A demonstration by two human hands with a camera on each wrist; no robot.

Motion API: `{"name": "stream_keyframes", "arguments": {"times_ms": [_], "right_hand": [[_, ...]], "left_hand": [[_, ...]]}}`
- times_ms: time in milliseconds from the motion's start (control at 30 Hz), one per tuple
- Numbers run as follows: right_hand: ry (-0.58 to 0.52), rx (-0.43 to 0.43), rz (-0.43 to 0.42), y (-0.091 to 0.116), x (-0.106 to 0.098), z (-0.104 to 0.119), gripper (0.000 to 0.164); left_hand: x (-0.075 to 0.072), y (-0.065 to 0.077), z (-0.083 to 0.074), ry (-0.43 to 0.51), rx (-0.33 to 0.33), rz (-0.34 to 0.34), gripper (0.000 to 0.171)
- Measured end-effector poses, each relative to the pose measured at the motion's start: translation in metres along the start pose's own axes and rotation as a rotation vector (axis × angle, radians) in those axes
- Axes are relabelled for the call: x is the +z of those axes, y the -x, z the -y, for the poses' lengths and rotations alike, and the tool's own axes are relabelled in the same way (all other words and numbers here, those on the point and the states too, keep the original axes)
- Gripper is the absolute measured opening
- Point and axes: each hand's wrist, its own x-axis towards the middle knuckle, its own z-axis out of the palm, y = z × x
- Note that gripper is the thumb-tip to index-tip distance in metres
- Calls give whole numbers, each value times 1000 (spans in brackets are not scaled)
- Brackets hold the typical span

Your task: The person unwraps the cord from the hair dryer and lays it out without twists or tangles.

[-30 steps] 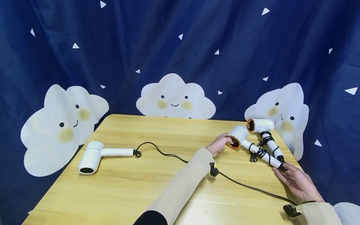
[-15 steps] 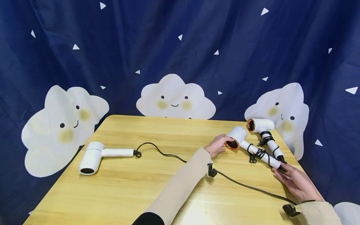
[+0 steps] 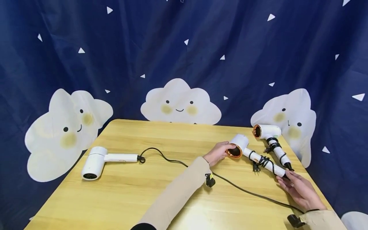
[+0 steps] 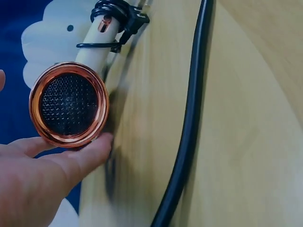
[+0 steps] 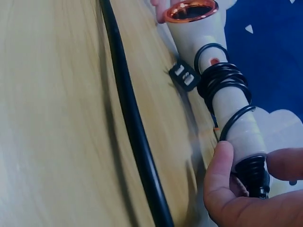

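With my left hand (image 3: 217, 154) I hold the barrel of a white hair dryer (image 3: 241, 140) by its copper-rimmed end. My right hand (image 3: 300, 190) grips the far end of its handle, thumb and fingers either side of the black cord sleeve in the right wrist view. A black cord (image 5: 222, 80) is wound around the handle, and its plug (image 5: 184, 74) hangs at the side. Mesh (image 4: 68, 104) fills the copper ring in the left wrist view. Just behind and to the right lies a second white dryer (image 3: 270, 131) with its cord wrapped.
A third white hair dryer (image 3: 93, 163) lies at the table's left, its black cord trailing right behind my left arm. Another stretch of black cable (image 3: 253, 193) crosses toward my right wrist. The wooden table (image 3: 169, 137) ends at a blue cloud-patterned curtain (image 3: 161, 38).
Both hands have shifted a little left and toward me together with the held hair dryer, widening its gap from the second dryer. The dryer on the left stays put.
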Motion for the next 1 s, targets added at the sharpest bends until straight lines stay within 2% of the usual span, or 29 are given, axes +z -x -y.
{"name": "stream_keyframes", "arguments": {"times_ms": [200,267,400,533,767,1000], "right_hand": [[-100,-8,51,3,7,-3,14],[-120,-4,80,4,10,-5,9],[-134,-2,113,5,20,-8,13],[-124,-39,114,5,34,-11,19],[-147,-99,150,-2,62,-10,15],[-134,-112,148,-11,97,-2,9]], "left_hand": [[-14,13,-1,12,48,48,76],[-18,17,2,14,60,64,75],[-28,27,7,2,80,88,70],[-37,39,8,-3,99,84,68],[-52,58,1,-21,136,25,76],[-77,83,-10,-14,205,-11,76]]}}
